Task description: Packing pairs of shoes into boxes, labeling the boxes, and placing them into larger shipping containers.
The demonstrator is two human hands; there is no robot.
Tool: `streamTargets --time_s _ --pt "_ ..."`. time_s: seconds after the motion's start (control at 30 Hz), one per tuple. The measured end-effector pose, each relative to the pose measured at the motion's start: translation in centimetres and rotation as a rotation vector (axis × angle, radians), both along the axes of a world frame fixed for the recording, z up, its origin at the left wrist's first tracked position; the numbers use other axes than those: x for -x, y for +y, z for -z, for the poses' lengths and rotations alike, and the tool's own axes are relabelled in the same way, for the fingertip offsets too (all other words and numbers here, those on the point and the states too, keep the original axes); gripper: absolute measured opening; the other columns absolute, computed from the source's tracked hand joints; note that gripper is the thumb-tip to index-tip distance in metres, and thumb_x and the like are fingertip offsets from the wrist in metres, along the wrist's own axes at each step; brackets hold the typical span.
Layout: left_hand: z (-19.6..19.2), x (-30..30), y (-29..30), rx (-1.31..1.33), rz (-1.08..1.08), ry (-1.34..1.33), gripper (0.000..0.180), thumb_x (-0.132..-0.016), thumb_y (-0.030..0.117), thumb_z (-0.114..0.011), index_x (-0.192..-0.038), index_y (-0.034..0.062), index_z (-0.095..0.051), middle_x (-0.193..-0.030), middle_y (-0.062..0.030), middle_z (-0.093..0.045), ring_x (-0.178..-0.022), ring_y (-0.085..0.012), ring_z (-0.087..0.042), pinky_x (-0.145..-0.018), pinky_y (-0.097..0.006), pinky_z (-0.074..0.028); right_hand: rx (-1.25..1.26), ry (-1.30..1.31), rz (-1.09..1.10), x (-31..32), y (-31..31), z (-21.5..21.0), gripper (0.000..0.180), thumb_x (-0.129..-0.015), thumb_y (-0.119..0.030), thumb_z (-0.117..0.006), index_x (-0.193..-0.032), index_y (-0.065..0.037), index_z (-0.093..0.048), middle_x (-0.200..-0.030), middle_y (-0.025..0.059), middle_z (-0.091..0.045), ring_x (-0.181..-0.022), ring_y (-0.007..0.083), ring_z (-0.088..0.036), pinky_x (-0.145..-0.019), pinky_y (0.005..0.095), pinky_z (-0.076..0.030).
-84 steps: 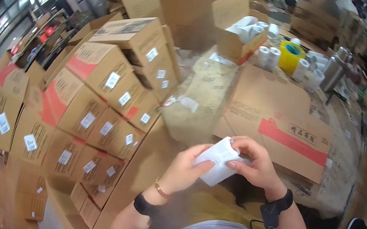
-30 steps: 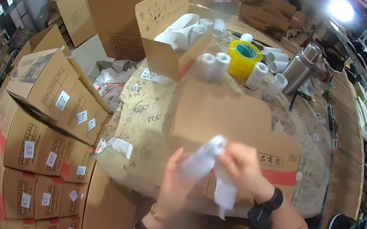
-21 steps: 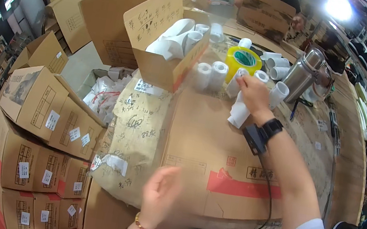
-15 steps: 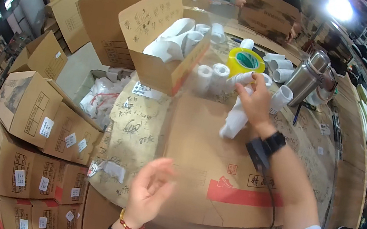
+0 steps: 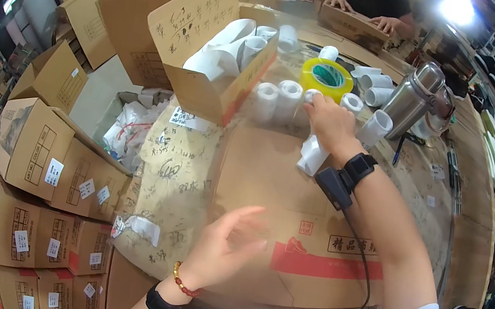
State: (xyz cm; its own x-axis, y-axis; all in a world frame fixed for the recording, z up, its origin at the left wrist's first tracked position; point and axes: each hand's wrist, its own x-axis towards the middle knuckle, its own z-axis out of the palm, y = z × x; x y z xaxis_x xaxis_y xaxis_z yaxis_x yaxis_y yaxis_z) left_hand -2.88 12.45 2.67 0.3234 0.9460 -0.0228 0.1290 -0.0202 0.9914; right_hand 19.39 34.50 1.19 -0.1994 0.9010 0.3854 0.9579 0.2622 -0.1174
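Here the right hand [image 5: 330, 119] grips a soft white paper roll [image 5: 311, 155] beside upright cylindrical rolls [image 5: 287, 99] on the cardboard tabletop [image 5: 270, 178], while the blurred left hand [image 5: 227, 246] hovers spread, empty.

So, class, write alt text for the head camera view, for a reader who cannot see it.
A person's right hand reaches across a cardboard-covered table, holding a white paper roll beside a row of upright white paper rolls and a yellow tape roll. The left hand hovers open and empty nearer the body. An open brown cardboard box of rolls stands behind.
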Motion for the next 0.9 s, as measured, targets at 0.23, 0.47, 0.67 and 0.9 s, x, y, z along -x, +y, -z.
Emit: streamTargets --time_s 0.23,0.47,0.67,0.9 --pt "0.0 0.3 0.4 -0.052 0.018 0.037 0.043 -0.083 0.005 -0.065 -0.124 0.0051 -0.051 -0.104 -0.0033 -0.059 -0.078 -0.0048 -0.054 -0.07 -0.02 -0.043 -0.136 0.015 -0.047 0.3 1.4 -1.5 0.026 -0.083 -0.028 -0.062 -0.1 -0.009 -0.055 -0.097 0.0101 -0.061 -0.076 0.0324 -0.062 -0.062 0.0447 -0.05" --pt "1.0 0.1 1.0 -0.039 0.0 -0.02 0.045 -0.086 0.006 -0.061 -0.128 0.0025 -0.045 -0.106 -0.007 -0.057 -0.077 -0.0057 -0.054 -0.068 -0.02 -0.045 -0.503 0.417 -0.245 0.9 -1.4 -3.9 0.029 -0.074 -0.016 -0.072 -0.099 -0.009 -0.059 -0.09 0.0105 -0.062 -0.077 0.0309 -0.061 -0.061 0.0404 -0.049" --pt "1.7 -1.1 3.5 0.151 -0.163 -0.337 0.034 -0.092 0.016 -0.056 -0.121 0.0002 -0.049 -0.088 -0.0027 -0.06 -0.066 -0.0076 -0.057 -0.057 -0.022 -0.047 0.009 0.977 -0.626 8.4 -9.3 -4.3 0.022 -0.076 -0.008 -0.067 -0.098 -0.005 -0.061 -0.088 0.0106 -0.06 -0.083 0.0224 -0.06 -0.073 0.0331 -0.047" --pt "3.5 10.7 14.0 0.096 -0.836 -0.856 0.028 -0.096 0.026 -0.05 -0.116 0.0062 -0.05 -0.101 -0.0058 -0.056 -0.082 -0.0117 -0.059 -0.058 -0.018 -0.05 -0.332 0.255 -0.236 1.6 -3.3 1.7 0.03 -0.076 -0.017 -0.068 -0.103 -0.005 -0.06 -0.104 0.0145 -0.057 -0.1 0.0329 -0.053 -0.086 0.0412 -0.044"
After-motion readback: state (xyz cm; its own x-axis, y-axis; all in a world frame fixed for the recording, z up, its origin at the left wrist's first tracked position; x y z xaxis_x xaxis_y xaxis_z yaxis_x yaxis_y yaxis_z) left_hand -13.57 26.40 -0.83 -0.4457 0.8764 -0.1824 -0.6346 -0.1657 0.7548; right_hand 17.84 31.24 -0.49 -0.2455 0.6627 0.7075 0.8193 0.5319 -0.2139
